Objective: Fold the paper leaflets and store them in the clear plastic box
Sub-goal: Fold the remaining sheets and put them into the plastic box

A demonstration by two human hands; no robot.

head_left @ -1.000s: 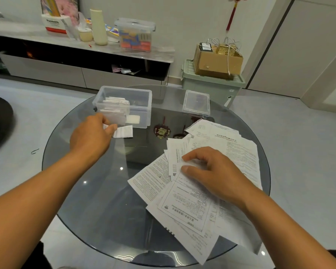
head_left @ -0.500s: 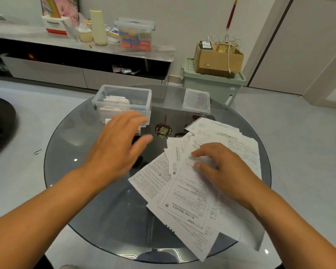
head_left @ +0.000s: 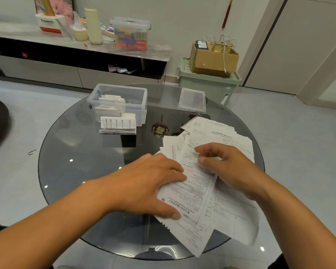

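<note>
Paper leaflets (head_left: 211,191): left hand (head_left: 151,183), returned from near the clear plastic box (head_left: 120,101), now presses flat on them; right hand (head_left: 227,167) pinches the top sheet, starting the next fold

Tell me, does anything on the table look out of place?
Yes. One folded leaflet lies on the glass table against the front of the clear plastic box, not inside with the others. The unfolded sheets are a loose, fanned heap, and some overhang the table's near edge.

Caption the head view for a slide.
Both hands, left hand and right hand, work the unfolded leaflets on a glass table; folded ones fill the clear box.
</note>
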